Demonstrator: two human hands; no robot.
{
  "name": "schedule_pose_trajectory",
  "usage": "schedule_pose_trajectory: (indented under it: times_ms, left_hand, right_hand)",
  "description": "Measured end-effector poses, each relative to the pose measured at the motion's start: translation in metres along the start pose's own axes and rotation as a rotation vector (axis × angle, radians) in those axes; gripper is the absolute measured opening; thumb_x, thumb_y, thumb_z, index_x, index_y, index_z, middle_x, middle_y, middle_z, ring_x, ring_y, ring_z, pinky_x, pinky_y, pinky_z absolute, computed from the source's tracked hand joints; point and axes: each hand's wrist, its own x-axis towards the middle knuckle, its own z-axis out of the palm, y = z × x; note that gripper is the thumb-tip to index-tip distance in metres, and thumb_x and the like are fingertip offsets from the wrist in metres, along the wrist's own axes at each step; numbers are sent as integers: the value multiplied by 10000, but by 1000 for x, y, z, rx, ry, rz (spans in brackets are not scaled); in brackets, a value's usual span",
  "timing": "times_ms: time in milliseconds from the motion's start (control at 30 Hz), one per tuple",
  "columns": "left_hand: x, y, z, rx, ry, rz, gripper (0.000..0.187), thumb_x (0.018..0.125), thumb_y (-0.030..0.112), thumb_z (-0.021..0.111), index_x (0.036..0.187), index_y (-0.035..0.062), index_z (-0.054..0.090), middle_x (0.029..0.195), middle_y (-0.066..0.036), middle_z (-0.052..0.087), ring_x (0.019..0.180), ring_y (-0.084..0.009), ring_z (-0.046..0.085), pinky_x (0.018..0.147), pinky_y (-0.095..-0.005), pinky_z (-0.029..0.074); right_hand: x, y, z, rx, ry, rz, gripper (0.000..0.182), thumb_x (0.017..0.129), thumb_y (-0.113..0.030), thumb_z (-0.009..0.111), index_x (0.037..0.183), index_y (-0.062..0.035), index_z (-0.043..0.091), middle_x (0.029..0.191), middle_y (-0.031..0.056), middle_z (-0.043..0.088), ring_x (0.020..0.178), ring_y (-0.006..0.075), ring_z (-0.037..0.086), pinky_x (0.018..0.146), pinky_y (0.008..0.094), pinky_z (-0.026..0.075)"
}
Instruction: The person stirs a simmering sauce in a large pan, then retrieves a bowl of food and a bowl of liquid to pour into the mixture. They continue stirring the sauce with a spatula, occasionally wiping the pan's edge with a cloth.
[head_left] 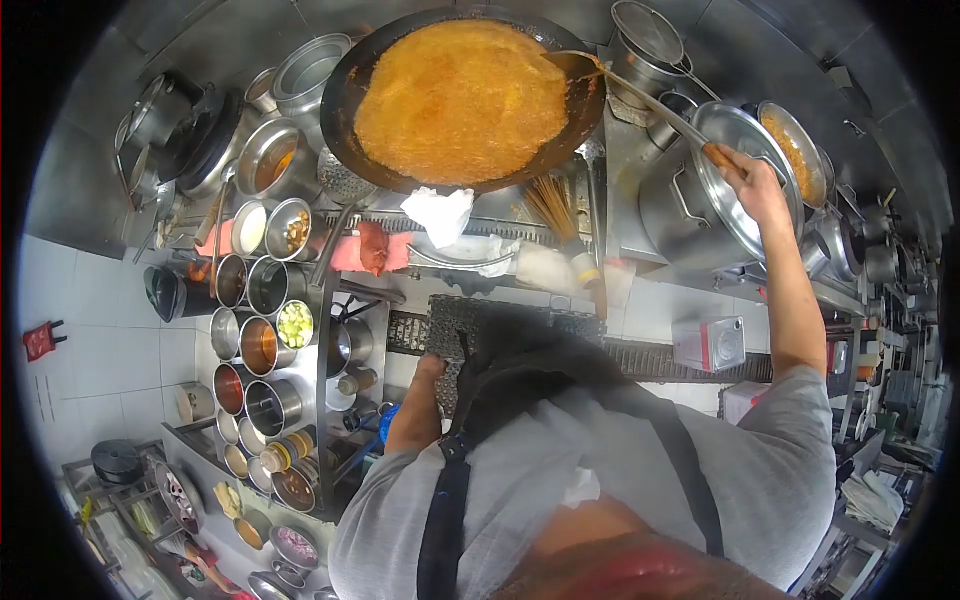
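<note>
Here's the right hand (745, 178), out over the lidded pot (672, 212), fingers wrapped firmly round the wooden handle of the long ladle (655, 108)! Follow the shaft across, and its far end sits inside the right side of the big dark wok (340, 125), at the edge of the bubbling orange liquid (465, 100). Down by the apron (515, 365), there's the left hand (431, 368), low over the dark floor mat (450, 318), its grip impossible to tell from here. And just below the wok's rim, a crumpled white cloth (438, 215), with the bundle of thin sticks (550, 207) off to its right
</note>
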Motion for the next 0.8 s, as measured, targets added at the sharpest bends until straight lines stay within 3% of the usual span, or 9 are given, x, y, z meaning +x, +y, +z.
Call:
schedule_pose_trajectory:
  times_ms: [33,100,200,300,467,533,633,733,800]
  left_hand:
    - [6,-2,12,-4,-1,-1,268,813,241,535,1004,137,693,1109,-150,621,1058,-323,592,867,-401,507]
    - [23,-13,49,-587,21,-226,294,819,280,525,1003,122,691,1100,-157,625,1058,-333,588,888,-420,492]
    - [12,-7,61,-468,133,-256,351,833,331,498,1002,89,687,1130,-193,610,1072,-345,577,913,-432,471]
    - [9,2,79,-698,-78,-336,428,840,367,462,1011,39,677,1146,-226,596,1080,-357,571,933,-441,452]
    - [53,5,135,-458,117,-257,442,829,347,451,1023,17,671,1120,-223,612,1065,-361,582,926,-436,457]
    - [56,13,125,-550,179,-344,441,820,342,457,1024,16,671,1106,-212,622,1058,-363,587,924,-432,460]
    - [53,6,89,-559,-53,-326,429,802,336,475,1020,25,675,1112,-212,619,1061,-358,586,924,-424,463]
    - [82,-1,108,-602,187,-384,426,785,336,496,1012,22,674,1120,-219,611,1069,-353,583,931,-422,459]
    - [57,-7,81,-424,134,-189,417,783,332,505,1004,21,674,1120,-219,609,1072,-349,581,930,-427,458]
  right_hand:
    - [-2,5,-3,0,-3,-3,413,827,-160,614,1228,-67,582,667,120,580,607,166,520,629,311,434]
    - [-7,11,-9,47,-49,14,420,824,-159,619,1227,-45,582,623,49,549,547,113,476,546,270,396]
    - [-38,-6,-30,228,-173,240,416,819,-132,613,1220,-25,584,635,32,571,498,120,473,516,260,391]
    - [-53,-16,-31,383,-243,273,405,833,-138,609,1212,3,584,597,-25,495,478,49,400,461,225,320]
    - [-55,-35,-30,382,-287,193,403,834,-118,626,1207,29,577,580,-49,473,470,39,371,449,216,284]
    - [-54,-40,-38,361,-269,209,401,825,-115,621,1208,-2,588,640,4,558,518,81,450,505,248,374]
    - [-42,-38,-36,188,-140,68,395,821,-102,619,1207,-24,593,713,33,607,616,105,515,618,268,441]
    - [-33,-28,-40,83,-98,-47,399,807,-81,620,1203,-39,596,806,77,648,725,109,545,733,273,456]
    - [-35,-32,-53,169,-156,11,396,790,-72,635,1184,-44,611,872,156,667,769,123,593,734,270,456]
